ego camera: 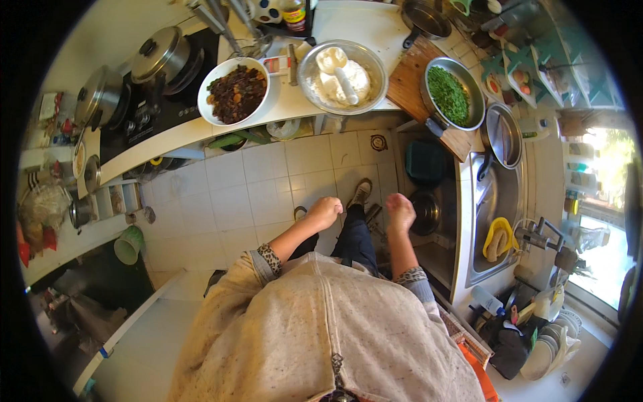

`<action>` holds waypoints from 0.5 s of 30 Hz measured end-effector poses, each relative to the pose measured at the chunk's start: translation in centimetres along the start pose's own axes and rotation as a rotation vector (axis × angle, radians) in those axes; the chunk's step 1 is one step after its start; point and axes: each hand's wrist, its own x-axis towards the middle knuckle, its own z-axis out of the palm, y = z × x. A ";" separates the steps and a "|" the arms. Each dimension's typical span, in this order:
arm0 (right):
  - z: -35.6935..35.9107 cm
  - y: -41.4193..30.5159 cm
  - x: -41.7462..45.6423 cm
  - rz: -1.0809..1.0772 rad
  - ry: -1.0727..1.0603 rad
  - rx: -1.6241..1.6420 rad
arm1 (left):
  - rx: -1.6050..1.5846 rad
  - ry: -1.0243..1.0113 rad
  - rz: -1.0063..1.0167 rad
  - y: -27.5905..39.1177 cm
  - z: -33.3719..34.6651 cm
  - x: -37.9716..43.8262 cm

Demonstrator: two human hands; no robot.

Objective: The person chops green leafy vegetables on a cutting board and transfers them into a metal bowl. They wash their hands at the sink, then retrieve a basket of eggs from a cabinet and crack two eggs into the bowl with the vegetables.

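My left hand (326, 212) is loosely curled above the tiled floor, with nothing seen in it. My right hand (401, 212) is raised near the open cabinet, its fingers bent and slightly blurred; whether they are fully closed is unclear. Both hands are apart from the counter. On the counter ahead stands a metal bowl (379, 83) of white flour, with a white scoop (345, 85) lying in it. Left of it, a white bowl (203, 103) holds a dark chopped mixture. A steel pan (479, 95) of chopped greens rests on a wooden cutting board (407, 75) at the right.
Lidded pots (161, 53) stand on the black gas stove (145, 120) at the left. A second pan (505, 135) sits by the steel sink (472, 251), which holds a yellow basket (490, 233). A green bin (129, 245) stands at the left. Below the counter, a dark pot (427, 213) sits in the cabinet.
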 end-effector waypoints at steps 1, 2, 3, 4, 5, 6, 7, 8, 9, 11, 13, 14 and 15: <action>3.0 0.3 -2.3 0.021 -0.121 -0.029 | -0.033 0.043 -0.041 -0.9 -0.5 -0.8; 5.7 0.6 -4.2 0.034 -0.219 -0.056 | -0.064 0.083 -0.079 -1.6 -1.0 -1.5; 8.3 0.9 -6.6 -0.015 -0.313 -0.095 | -0.093 0.124 -0.117 -2.4 -1.4 -1.9; 10.4 0.9 -8.7 -0.044 -0.440 -0.099 | -0.054 0.176 -0.146 -3.1 -1.7 -2.1; 12.1 0.6 -10.5 -0.104 -0.542 -0.248 | -0.092 0.142 -0.204 -3.2 -2.5 -2.4; 13.7 0.0 -12.5 -0.154 -0.615 -0.357 | -0.130 0.115 -0.264 -3.0 -3.5 -2.7; 14.9 -1.0 -14.4 -0.207 -0.696 -0.467 | -0.173 0.094 -0.324 -2.9 -4.5 -2.9; 16.2 -2.5 -16.4 -0.416 -0.814 -0.574 | -0.002 0.168 -0.210 -4.8 -3.9 -2.6; 17.2 -3.5 -18.0 -0.629 -0.921 -0.666 | -0.114 0.358 0.023 -6.2 -3.2 -2.9; 18.3 -3.6 -19.3 -0.754 -1.119 -0.719 | -0.328 0.599 0.359 -7.8 -2.4 -3.3; 19.4 -3.3 -19.5 -0.995 -1.247 -0.748 | -0.368 0.492 0.254 -7.0 -2.8 -4.0; 19.4 -2.7 -19.0 -0.913 -1.296 -0.773 | -0.357 0.405 0.123 -6.6 -3.2 -4.6; 19.7 -2.9 -19.0 -0.912 -1.325 -0.779 | -0.335 0.342 0.023 -5.9 -3.7 -5.0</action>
